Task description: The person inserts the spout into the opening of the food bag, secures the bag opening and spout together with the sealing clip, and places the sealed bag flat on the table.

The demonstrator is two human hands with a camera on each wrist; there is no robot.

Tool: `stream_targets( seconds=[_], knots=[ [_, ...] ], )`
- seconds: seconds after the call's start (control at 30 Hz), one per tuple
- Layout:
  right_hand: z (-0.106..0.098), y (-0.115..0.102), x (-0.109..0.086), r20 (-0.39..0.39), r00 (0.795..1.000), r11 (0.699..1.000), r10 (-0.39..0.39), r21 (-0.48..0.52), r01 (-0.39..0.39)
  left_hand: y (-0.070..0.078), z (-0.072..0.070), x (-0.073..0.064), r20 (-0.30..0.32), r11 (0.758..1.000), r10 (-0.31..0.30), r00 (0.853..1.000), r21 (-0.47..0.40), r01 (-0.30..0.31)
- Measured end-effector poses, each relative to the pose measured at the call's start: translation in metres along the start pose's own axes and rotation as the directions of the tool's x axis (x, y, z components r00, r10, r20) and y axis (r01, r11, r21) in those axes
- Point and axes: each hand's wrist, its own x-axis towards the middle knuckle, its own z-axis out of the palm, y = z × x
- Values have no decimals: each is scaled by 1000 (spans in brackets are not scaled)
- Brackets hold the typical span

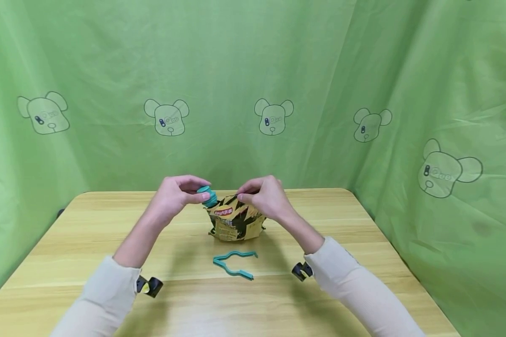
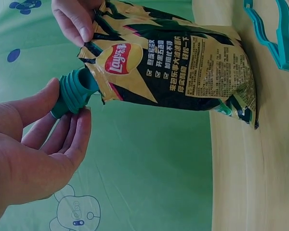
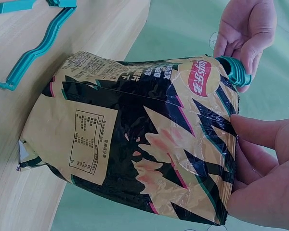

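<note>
A gold and black Lay's chip bag (image 1: 236,224) stands on the table with its top edge up. My left hand (image 1: 174,196) pinches a teal threaded spout (image 2: 73,94) between thumb and fingers, its end right at the bag's top corner. At the other side of the top edge, my right hand (image 1: 267,196) pinches the bag between thumb and fingers, as the right wrist view (image 3: 267,168) also shows. In front of the bag lies a teal bag clip (image 1: 233,266), its two arms spread apart in a V shape.
The light wooden table (image 1: 88,243) ends at a green curtain (image 1: 219,56) printed with bear heads, behind and at both sides. Black wrist mounts (image 1: 152,286) hang below both forearms, over the table near the clip.
</note>
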Motion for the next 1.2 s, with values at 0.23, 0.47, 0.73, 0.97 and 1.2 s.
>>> stream_targets(
  seconds=[0.23,0.47,0.73,0.97,1.2],
  knots=[
    [1,-1,1,-7,1000,1000,0,-3,0,1,5,-1,5,1000,-5,1000,4,5],
    [1,-1,0,-10,1000,1000,-2,-5,2,-1,7,-1,6,1000,-19,1000,15,19],
    [1,0,1,-9,1000,1000,7,1,-7,-4,8,-3,8,1000,-24,1000,0,24],
    [2,0,2,-10,1000,1000,14,-2,-14,-7,7,-2,13,1000,-4,1000,-8,4],
    [3,-2,1,-6,1000,1000,14,5,-14,-9,6,-4,23,1000,-8,1000,7,8]
  ],
)
